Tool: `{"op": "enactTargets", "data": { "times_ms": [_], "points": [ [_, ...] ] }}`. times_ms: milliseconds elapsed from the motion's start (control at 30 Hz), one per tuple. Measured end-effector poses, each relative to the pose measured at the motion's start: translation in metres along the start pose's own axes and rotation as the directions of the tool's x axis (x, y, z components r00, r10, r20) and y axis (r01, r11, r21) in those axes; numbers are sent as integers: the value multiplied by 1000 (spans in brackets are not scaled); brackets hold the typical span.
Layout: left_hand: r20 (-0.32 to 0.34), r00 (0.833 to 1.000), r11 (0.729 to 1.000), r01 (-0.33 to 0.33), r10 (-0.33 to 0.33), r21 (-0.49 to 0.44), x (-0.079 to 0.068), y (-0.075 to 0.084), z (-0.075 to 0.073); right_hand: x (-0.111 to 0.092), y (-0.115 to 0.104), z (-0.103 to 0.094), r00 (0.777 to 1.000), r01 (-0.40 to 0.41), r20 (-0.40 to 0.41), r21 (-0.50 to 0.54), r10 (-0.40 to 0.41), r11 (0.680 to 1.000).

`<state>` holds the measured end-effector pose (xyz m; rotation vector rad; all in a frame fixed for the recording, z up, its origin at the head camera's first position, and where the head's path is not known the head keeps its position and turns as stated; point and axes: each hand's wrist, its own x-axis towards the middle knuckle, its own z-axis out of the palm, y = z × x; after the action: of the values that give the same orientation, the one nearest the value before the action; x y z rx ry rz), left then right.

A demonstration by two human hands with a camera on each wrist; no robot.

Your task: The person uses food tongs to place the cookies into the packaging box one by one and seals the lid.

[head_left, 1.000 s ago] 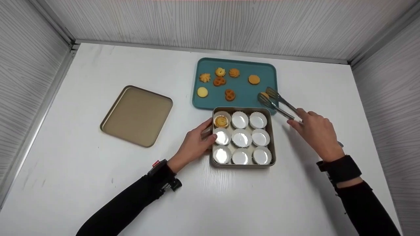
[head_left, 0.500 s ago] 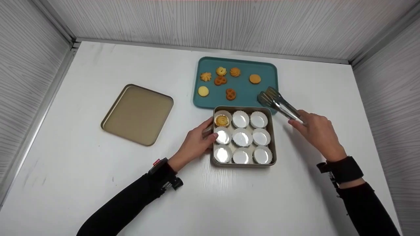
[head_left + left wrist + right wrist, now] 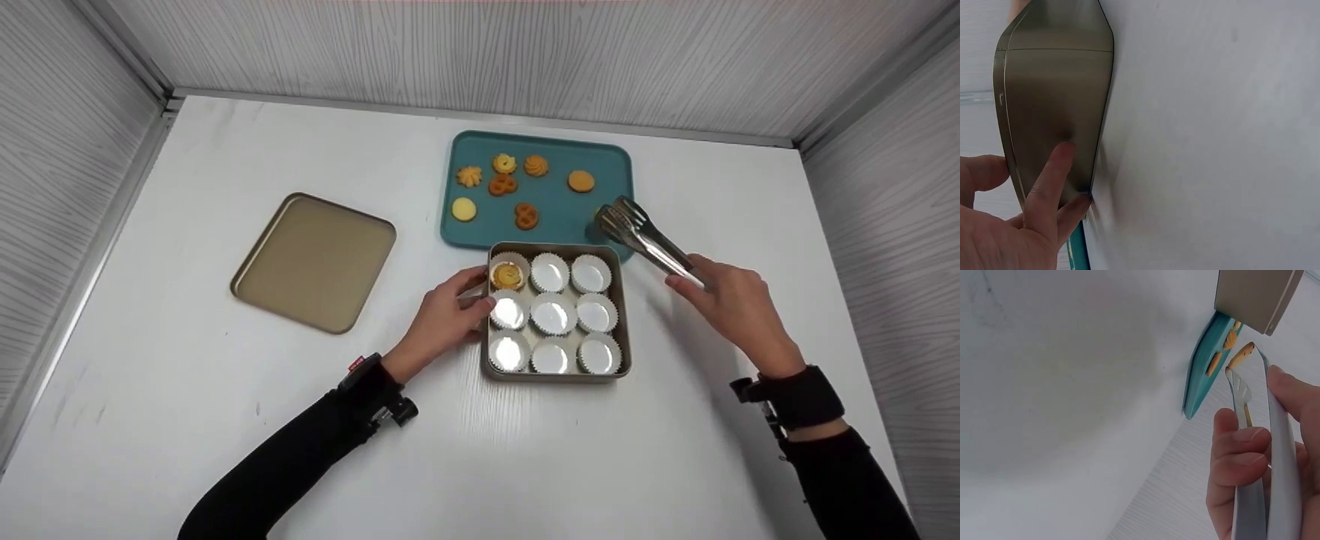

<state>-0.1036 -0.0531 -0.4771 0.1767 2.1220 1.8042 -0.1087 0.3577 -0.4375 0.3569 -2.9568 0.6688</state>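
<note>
My left hand [image 3: 446, 315] grips the left side of a square metal tin [image 3: 555, 378], thumb at the rim. In the left wrist view its fingers lie along the tin's outer wall [image 3: 1044, 112]. White paper cups [image 3: 553, 315] fill the tin in rows; the back-left one bears a golden cookie [image 3: 508, 277]. My right hand [image 3: 739, 311] holds metal tongs [image 3: 660, 251] over the right front of a teal tray [image 3: 559, 229]. Between the tong tips, the right wrist view shows a cookie [image 3: 1241, 356], mostly hidden from the head camera.
On the tray lie several cookies, among them a pretzel cookie [image 3: 526, 216], a pale round one [image 3: 463, 209] and a brown round one [image 3: 581, 181]. A shallow square metal lid [image 3: 315, 262] lies at left. Panelled walls [image 3: 480, 56] border the white table [image 3: 375, 450].
The tong arms have closed together on the cookie at the tray's right front, and the tongs have lifted slightly, with my right hand shifting a little right. My left hand stays at the tin.
</note>
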Motion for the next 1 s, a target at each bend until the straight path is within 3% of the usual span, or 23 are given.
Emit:
{"op": "enactTargets", "data": {
  "times_ms": [267, 433, 733, 1000],
  "points": [
    [13, 1000, 997, 8, -7, -78, 3, -1, -2, -11, -6, -10, 999, 37, -37, -13, -38, 999],
    [34, 999, 997, 14, -11, -73, 3, -1, -1, -18, -13, -17, 996, 61, -67, -42, -64, 997],
    [33, 999, 996, 12, -9, -87, 2, -3, -1, -24, -27, -20, 994, 78, -75, -6, -78, 997],
    [25, 1000, 998, 4, -2, -67, 1, -2, -1, -27, -38, -16, 984, 165, -69, -22, -166, 986]
  ]
}}
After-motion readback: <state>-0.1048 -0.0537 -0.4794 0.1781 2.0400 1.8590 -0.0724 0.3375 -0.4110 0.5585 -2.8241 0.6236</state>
